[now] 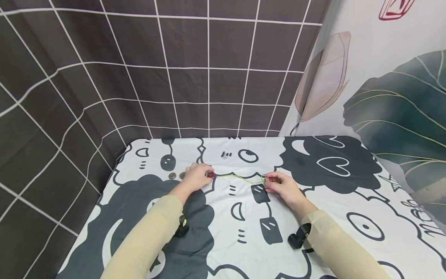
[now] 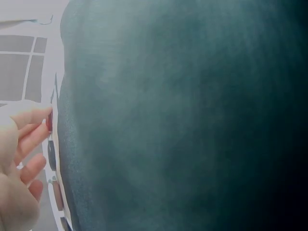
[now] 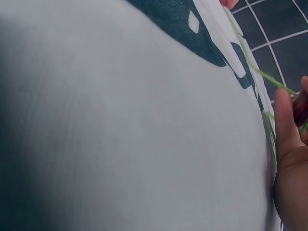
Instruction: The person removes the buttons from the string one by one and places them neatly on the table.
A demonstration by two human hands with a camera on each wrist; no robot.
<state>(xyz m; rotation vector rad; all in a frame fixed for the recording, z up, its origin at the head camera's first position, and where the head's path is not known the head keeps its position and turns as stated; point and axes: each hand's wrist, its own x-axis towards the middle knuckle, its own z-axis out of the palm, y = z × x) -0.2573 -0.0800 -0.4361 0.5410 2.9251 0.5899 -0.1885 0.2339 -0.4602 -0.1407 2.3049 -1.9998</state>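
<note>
Head view: toward the far edge of the cloth (image 1: 223, 223), green string (image 1: 234, 175) is held between red pieces (image 1: 210, 174), pinched separately by left hand (image 1: 196, 177) and right hand (image 1: 286, 190).

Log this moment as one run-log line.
left hand: pinches small red piece; right hand: holds dark red piece; green string: runs between hands; brown discs: beside left hand

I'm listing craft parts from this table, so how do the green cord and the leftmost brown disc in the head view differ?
The green cord is long and thin; the leftmost brown disc is compact and round. The cord is yellow-green, the disc brown. The cord runs between the left hand and the right hand, while the disc lies apart from both hands on the printed cloth.
</note>
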